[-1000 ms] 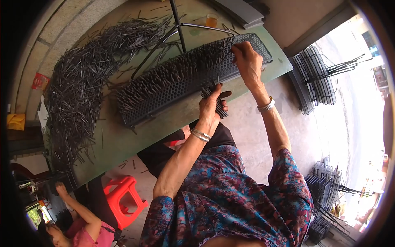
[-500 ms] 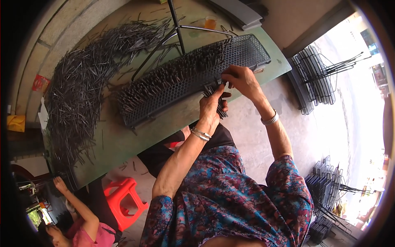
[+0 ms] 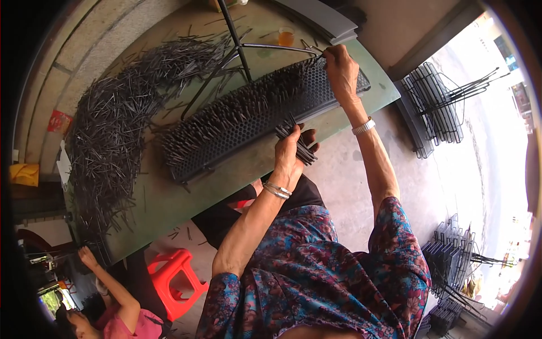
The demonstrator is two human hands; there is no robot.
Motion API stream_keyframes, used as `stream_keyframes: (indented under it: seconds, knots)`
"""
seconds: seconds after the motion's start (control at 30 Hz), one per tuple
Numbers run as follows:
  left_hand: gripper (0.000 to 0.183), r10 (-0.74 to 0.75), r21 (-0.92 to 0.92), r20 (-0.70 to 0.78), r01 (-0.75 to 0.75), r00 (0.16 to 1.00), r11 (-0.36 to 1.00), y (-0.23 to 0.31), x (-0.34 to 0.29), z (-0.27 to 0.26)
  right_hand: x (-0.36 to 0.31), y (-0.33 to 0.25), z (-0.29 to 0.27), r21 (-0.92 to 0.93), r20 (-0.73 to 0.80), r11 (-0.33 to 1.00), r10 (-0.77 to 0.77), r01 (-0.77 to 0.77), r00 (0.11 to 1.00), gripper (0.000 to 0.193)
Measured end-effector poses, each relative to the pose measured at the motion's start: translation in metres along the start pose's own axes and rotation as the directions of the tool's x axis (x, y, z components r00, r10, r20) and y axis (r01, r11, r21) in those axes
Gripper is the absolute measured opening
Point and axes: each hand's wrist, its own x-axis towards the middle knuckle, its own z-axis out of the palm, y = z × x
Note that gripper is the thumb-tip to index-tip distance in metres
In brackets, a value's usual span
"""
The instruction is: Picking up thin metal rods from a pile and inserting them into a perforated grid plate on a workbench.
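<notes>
My left hand (image 3: 288, 152) is closed around a bundle of thin dark rods (image 3: 305, 151), held over the near edge of a black perforated rack (image 3: 257, 125). Rods (image 3: 226, 107) stand upright in many of the rack's holes, packed along its far side and left end. My right hand (image 3: 342, 70) reaches over the rack's right part, its fingertips pinched at the far edge by the last standing rods. Whatever lies between those fingertips is too small to make out. A watch sits on my right wrist, bangles on my left.
A large heap of loose rods (image 3: 113, 130) covers the left of the green table (image 3: 169, 206). Behind the rack are a metal stand (image 3: 236, 42) and a cup of amber liquid (image 3: 286, 37). A red stool (image 3: 178, 282) and another person (image 3: 121, 308) are at lower left; wire racks (image 3: 435, 104) stand right.
My right hand has moved from beside the left hand's bundle up and away to the rack's far edge. My left hand keeps the rods near the same spot.
</notes>
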Motion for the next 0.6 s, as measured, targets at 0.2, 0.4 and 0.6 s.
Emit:
stream_keyframes:
  seconds: [0.2,0.4,0.6]
  knots:
    - [0.022,0.043,0.070,0.050,-0.046,0.998,0.996,0.002,-0.002,0.002,0.007,-0.004,0.001,-0.042,0.078,0.999,0.007,-0.003,0.997,0.016]
    - [0.023,0.039,-0.012,0.063,-0.038,0.997,0.999,0.001,-0.004,0.004,0.008,0.001,0.006,-0.004,0.051,0.999,0.037,-0.037,0.998,0.016]
    - [0.025,0.042,0.009,0.067,-0.042,0.997,0.999,0.003,-0.006,0.003,-0.002,0.008,0.010,-0.167,0.162,0.985,-0.007,0.035,0.987,0.022]
